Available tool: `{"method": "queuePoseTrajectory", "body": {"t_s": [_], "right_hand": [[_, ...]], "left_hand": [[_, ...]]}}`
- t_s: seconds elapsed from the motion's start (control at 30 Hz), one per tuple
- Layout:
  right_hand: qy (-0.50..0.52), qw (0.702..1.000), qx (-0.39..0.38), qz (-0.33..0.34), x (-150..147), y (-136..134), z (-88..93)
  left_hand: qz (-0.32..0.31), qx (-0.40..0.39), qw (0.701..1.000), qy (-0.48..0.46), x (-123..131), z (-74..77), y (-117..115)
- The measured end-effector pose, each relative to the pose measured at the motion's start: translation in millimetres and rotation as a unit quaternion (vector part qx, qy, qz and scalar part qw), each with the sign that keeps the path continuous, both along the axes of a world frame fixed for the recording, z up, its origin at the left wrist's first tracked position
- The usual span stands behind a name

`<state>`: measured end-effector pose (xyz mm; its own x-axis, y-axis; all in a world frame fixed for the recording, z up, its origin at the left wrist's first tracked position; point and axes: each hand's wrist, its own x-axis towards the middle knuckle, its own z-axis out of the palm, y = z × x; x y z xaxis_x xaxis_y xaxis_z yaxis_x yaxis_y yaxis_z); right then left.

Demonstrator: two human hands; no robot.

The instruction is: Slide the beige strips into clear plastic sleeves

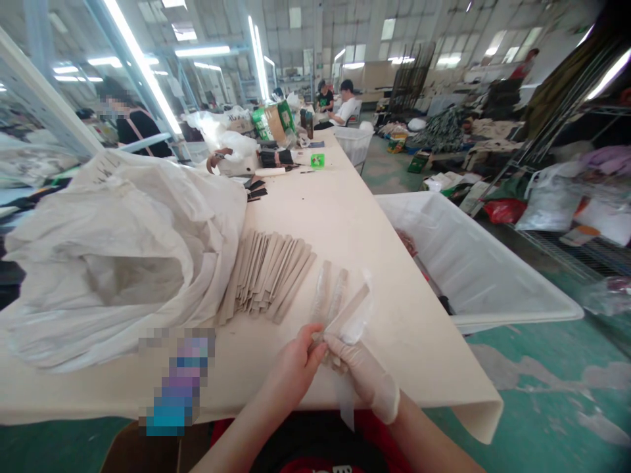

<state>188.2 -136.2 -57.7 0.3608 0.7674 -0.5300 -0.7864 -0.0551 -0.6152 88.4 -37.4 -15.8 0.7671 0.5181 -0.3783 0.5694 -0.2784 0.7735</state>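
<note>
My left hand (296, 368), bare, is closed with thumb and fingers pinched together close to the table's front edge. My right hand (365, 374), in a thin whitish glove, meets it there, its fingers also closed. Between them is a beige strip (351, 309) together with a clear plastic sleeve (361, 325), angled up to the right. Part of what the fingers grip is hidden. Just beyond lie two plastic-covered strips (338, 289), side by side. A fanned pile of bare beige strips (269, 272) lies to the left.
A large white sack (207, 217) slumps on the table's left. A pixelated item (180, 387) lies at the front edge. To the right stands a white bin (513, 263). Black strips (257, 190) and a green box (318, 159) are farther back. Several people sit beyond.
</note>
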Motion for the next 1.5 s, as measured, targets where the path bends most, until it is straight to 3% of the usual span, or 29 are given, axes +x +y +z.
{"method": "queuePoseTrajectory", "body": {"t_s": [0.07, 0.17, 0.23, 0.37, 0.47, 0.63, 0.73, 0.87, 1.03, 1.27, 1.4, 1.5], "right_hand": [[0.024, 0.999, -0.003, -0.039, 18.5, -1.8, 2.1], [0.064, 0.986, -0.012, -0.15, 48.7, -1.4, 4.3], [0.078, 0.976, -0.019, -0.204, 51.8, 2.0, 5.2], [0.082, 0.98, -0.009, -0.182, 29.6, 4.8, 4.2], [0.066, 0.986, 0.01, -0.155, 33.5, -2.8, 0.6], [0.076, 0.969, 0.004, -0.234, 53.8, -3.9, -2.2], [0.088, 0.975, 0.025, -0.205, 47.6, 1.0, -1.5], [0.047, 0.98, 0.045, -0.19, 52.2, -1.8, -5.2], [0.068, 0.98, 0.012, -0.185, 61.4, -0.6, -11.4], [0.083, 0.98, 0.118, -0.134, 72.6, -5.6, -1.1], [0.066, 0.986, 0.118, -0.102, 71.2, -12.9, -1.1], [0.012, 0.992, 0.086, -0.087, 61.5, -10.8, -8.6]], "left_hand": [[-0.008, -0.006, 1.0, -0.006, -4.8, -1.2, 0.9], [-0.039, -0.015, 0.999, -0.003, -7.7, -0.3, 0.7], [-0.027, -0.006, 1.0, 0.001, -2.8, -2.0, -3.1], [0.014, 0.029, 0.999, -0.014, 10.2, -9.7, -12.3], [0.003, 0.022, 1.0, -0.019, 8.8, -13.2, -13.3], [0.012, 0.022, 1.0, -0.017, 12.7, -15.1, -15.5], [0.041, 0.046, 0.997, -0.038, 23.6, -16.9, -18.5], [0.026, 0.027, 0.998, -0.041, 26.8, -20.6, -20.4], [0.035, 0.034, 0.998, -0.051, 35.4, -29.1, -23.3], [0.073, 0.102, 0.992, -0.025, 66.2, -40.1, 5.8], [0.065, 0.195, 0.977, -0.057, 66.1, -32.9, 16.4], [-0.002, 0.203, 0.975, -0.094, 65.6, -18.0, 12.3]]}}
